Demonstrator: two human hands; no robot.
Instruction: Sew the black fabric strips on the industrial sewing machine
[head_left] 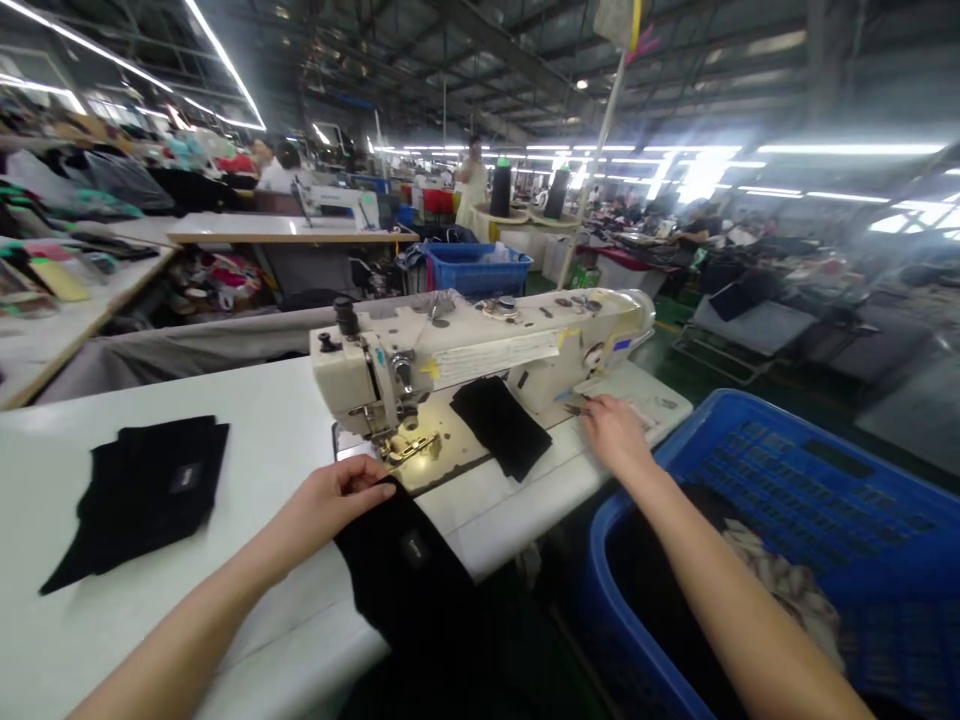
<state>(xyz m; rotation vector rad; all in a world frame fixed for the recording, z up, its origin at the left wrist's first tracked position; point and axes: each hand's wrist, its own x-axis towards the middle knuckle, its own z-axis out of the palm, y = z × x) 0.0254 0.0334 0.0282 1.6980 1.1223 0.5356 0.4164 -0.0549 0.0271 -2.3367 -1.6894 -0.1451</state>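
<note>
My left hand pinches the upper edge of a black fabric piece with a small label. That fabric hangs over the table's front edge, just before the needle area of a sewing machine. At the right end of the machine bed, my right hand has its fingers closed around small thread snips, their metal tips pointing left. Between my hands, a stack of black fabric pieces lies on the bed. More labelled black fabric rests on the table at left.
A blue plastic basket with dark and pale cloth inside stands close at the right, under my forearm. Behind the machine are thread cones, a blue crate and another sewing table. Other people work farther back.
</note>
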